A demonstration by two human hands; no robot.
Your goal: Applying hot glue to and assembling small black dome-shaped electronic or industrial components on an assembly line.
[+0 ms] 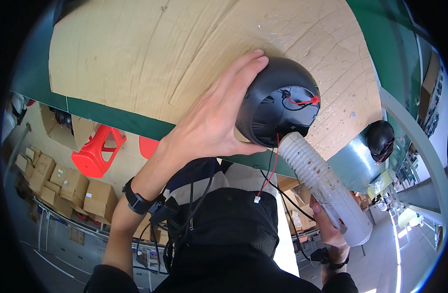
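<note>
My left hand (pixel 207 122) clasps a black round housing (pixel 282 73) over the cardboard, fingers across its top left side and thumb at its lower rim. The housing's open side faces me, showing a recess with a red connector on thin wires. Red and black wires hang from its lower edge, ending in a small white plug (pixel 257 199). My right hand (pixel 326 222) is closed round the rear of an off-white cylindrical tool with a ribbed front, which looks like an electric screwdriver (pixel 326 183). Its front end meets the housing's lower rim; the tip is hidden.
Worn cardboard (pixel 136 53) covers much of the green table (pixel 112 116). Another black housing (pixel 380 140) with red wires lies at the right, near a pale curved metal bar (pixel 414 132). Red stools (pixel 99 151) and cardboard boxes (pixel 72 185) are at the left. Black cables hang before my body.
</note>
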